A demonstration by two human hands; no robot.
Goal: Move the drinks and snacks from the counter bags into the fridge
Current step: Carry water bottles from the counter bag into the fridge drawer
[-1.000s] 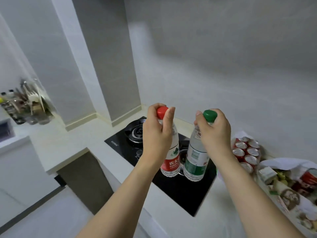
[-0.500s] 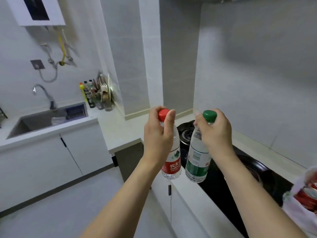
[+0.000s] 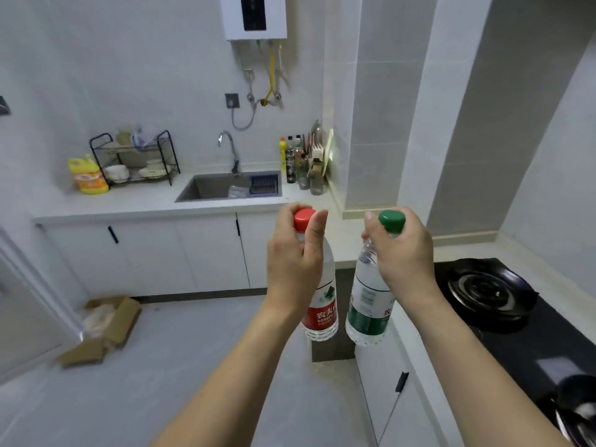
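Note:
My left hand (image 3: pixel 295 262) grips the neck of a clear water bottle with a red cap and red label (image 3: pixel 322 312). My right hand (image 3: pixel 403 256) grips the neck of a second clear bottle with a green cap and green label (image 3: pixel 367 314). Both bottles hang upright side by side in the air, over the floor just left of the counter's edge. The counter bags and the fridge are out of view.
A black gas hob (image 3: pixel 503 304) lies in the counter at right. A sink (image 3: pixel 219 188) with a tap, a dish rack (image 3: pixel 135 159) and a yellow jug (image 3: pixel 87 175) line the far counter. An open cardboard box (image 3: pixel 103 330) lies on the grey floor at left.
The view has swung left, away from the bags and cans toward the sink wall. Both hands keep their hold on the bottles, which now hang over the floor rather than the hob.

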